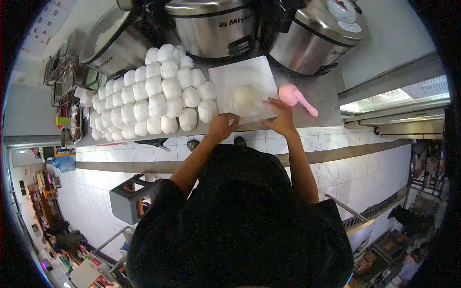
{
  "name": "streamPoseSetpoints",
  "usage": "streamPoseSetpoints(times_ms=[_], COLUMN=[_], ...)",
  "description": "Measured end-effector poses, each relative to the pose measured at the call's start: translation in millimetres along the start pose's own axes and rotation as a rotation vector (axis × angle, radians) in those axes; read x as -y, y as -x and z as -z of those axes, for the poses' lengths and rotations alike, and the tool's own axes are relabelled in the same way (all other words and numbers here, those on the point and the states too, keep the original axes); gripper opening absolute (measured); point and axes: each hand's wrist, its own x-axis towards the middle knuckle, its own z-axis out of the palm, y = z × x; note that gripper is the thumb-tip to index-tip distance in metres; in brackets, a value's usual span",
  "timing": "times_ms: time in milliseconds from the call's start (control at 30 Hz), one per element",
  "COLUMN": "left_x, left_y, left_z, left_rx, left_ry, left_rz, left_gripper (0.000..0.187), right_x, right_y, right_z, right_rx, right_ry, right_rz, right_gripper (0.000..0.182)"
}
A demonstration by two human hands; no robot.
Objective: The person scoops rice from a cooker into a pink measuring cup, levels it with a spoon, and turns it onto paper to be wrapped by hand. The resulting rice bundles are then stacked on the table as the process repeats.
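Steel worktop [331, 93]: our left hand [222, 126] curls on the white sheet's [240, 77] edge, our right hand [280, 115] lies flat, fingers spread, beside its rice mound [246, 95]. A tug might spill rice.

We see a white sheet of paper [242, 79] with a pale, off-white mound of rice [246, 96] on it; beside it the wrapped bundles [153, 98] are all plain white, row on row; the scoop [297, 99] is a soft pink; the tabletop [326, 91] is dull grey steel; the rice cookers [213, 26] are brushed silver with black trim and dark lettering; the floor tiles [360, 163] are white, crossed by a grey-brown band; our sleeves [163, 197] are black; a crate [128, 198] stands grey.
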Motion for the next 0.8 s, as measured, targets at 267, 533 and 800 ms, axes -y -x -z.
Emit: streamPoseSetpoints(times_ms=[267,533,800], left_x=[-7.1,-23.2,-25.9], left_y=[-4.2,-21.6,-18.5], left_z=[7.9,-13.1,-6.9], left_rx=[-0.084,0.056,-0.059], left_ry=[-0.011,-0.068,-0.225], left_rz=[-0.085,-0.080,-0.253], left_gripper=[0.028,0.041,0.029], right_x=[-21.3,-39.9,-22.4], right_y=[-0.9,-9.5,-19.2], right_z=[-8.3,-41.0,-30.2], right_rx=[0.036,0.144,0.238], right_ry=[0.250,0.145,-0.015], right_rz=[0.164,0.069,0.092], right_gripper=[0.012,0.028,0.032])
